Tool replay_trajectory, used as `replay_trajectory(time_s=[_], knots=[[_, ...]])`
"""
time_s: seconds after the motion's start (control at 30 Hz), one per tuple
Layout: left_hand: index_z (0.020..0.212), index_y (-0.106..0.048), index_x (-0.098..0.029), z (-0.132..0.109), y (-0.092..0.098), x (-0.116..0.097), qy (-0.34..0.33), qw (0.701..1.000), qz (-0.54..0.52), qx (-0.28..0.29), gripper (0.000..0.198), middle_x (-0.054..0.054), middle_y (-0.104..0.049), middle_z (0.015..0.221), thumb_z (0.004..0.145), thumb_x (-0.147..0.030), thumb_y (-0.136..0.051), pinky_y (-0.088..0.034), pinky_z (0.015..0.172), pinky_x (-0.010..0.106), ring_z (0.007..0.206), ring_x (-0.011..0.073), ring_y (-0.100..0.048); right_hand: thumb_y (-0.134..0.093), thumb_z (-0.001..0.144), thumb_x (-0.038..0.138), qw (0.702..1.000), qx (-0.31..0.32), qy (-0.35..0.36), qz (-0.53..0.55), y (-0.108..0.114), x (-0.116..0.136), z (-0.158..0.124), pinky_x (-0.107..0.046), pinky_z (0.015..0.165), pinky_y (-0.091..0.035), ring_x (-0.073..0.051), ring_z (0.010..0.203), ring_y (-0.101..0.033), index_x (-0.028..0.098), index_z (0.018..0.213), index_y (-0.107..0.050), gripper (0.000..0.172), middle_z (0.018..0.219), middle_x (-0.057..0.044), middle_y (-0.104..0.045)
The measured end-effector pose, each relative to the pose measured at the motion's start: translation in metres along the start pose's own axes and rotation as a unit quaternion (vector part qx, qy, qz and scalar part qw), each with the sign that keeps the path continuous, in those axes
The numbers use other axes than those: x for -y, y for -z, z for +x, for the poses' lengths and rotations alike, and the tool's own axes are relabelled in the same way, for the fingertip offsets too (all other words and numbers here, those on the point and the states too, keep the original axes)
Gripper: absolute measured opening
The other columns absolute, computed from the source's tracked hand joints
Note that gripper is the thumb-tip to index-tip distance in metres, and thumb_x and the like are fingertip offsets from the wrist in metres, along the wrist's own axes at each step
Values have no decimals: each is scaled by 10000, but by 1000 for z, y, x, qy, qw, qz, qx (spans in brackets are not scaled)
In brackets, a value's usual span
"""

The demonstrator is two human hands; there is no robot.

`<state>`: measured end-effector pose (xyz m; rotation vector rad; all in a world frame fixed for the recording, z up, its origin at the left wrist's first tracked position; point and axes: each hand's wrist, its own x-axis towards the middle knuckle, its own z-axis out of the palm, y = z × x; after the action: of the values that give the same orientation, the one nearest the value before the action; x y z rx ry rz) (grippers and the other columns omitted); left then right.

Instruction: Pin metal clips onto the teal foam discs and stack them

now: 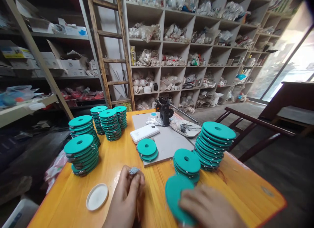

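Head view: your left hand [125,198] is clenched, pinching a small grey metal clump [134,170]. Your right hand [208,208] is grasping a tilted teal disc [176,197], just near of a stack of teal discs [186,166] on the yellow table [245,185]. A white lid [97,196] lies left of your left hand.

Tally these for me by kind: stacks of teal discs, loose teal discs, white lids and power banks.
Stacks of teal discs: 8
Loose teal disc, in the right hand: 1
White round lid: 1
White power bank: 1
Total: 11
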<state>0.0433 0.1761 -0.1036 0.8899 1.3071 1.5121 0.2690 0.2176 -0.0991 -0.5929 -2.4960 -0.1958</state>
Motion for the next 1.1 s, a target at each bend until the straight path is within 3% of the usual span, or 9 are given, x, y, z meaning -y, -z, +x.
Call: replay_trajectory(time_s=[0.07, 0.17, 0.27, 0.4, 0.5, 0.63, 0.77, 0.97, 1.1], knots=[[758, -426, -209, 0, -3, -2, 5, 999, -42, 7, 330, -54, -427, 685, 876, -481, -571, -363, 584, 206, 639, 107, -397, -489, 926, 267, 997, -30, -54, -48, 20, -17, 16, -403, 754, -481, -252, 870, -621, 187, 1063, -595, 190, 986, -85, -681], [758, -427, -210, -3, -7, -4, -4, 999, -46, 13, 345, -56, -417, 655, 881, -509, -546, -328, 526, 216, 577, 98, -392, -526, 885, 216, 994, 25, -82, -68, 42, -30, 44, -420, 715, -497, -264, 879, -609, 193, 990, -611, 138, 1026, -97, -643], [762, -425, -227, -10, -10, 3, -117, 992, -47, 2, 288, -50, -369, 630, 959, -437, -427, -311, 543, 258, 550, 109, -382, -475, 861, 121, 999, 27, -41, -11, 40, -21, 89, -450, 872, -472, -272, 1056, -552, 166, 1071, -594, 246, 1178, -127, -574], [887, -485, -290, -13, -12, 21, -396, 917, -41, -8, 134, -23, -368, 666, 976, -337, -396, -245, 541, 299, 545, 139, -307, -452, 834, 12, 990, 35, 94, 97, -10, 15, 179, -403, 922, -456, -243, 1055, -519, 107, 1238, -528, 422, 1178, -111, -608], [919, -500, -315, -7, -4, 33, -442, 895, -49, 27, 189, -18, -378, 632, 983, -343, -325, -243, 508, 294, 499, 139, -308, -511, 899, 120, 978, 45, 166, 120, -58, 45, 242, -353, 929, -450, -213, 1050, -504, 166, 1334, -461, 440, 1249, -64, -591], [960, -535, -306, -1, 10, 42, -459, 885, -30, 80, 235, 1, -467, 620, 973, -409, -324, -298, 460, 263, 457, 129, -355, -633, 869, 261, 973, 54, 182, 133, -91, 68, 285, -416, 893, -439, -263, 991, -515, 118, 1100, -605, 273, 1063, -132, -639], [919, -514, -285, -7, 3, 30, -461, 887, -25, 5, 218, -1, -473, 622, 925, -487, -433, -324, 469, 264, 484, 138, -404, -683, 805, 219, 972, 47, 142, 182, -74, 64, 270, -362, 826, -456, -233, 947, -525, 159, 1019, -581, 245, 976, -76, -630], [801, -528, -275, -19, 2, -24, -429, 891, -86, -124, 129, -49, -433, 535, 865, -325, -628, -380, 538, 278, 491, 126, -406, -606, 818, 122, 964, 5, 28, 264, -18, 37, 177, -248, 772, -459, -138, 905, -529, 188, 1016, -468, 250, 976, -17, -569], [944, -567, -293, -10, 14, -34, -278, 947, -84, -140, 101, -44, -488, 689, 871, -331, -626, -415, 556, 226, 588, 108, -467, -523, 712, -9, 956, -29, -9, 292, -5, 28, 112, -266, 779, -448, -146, 902, -542, 202, 941, -479, 315, 970, -9, -587]])
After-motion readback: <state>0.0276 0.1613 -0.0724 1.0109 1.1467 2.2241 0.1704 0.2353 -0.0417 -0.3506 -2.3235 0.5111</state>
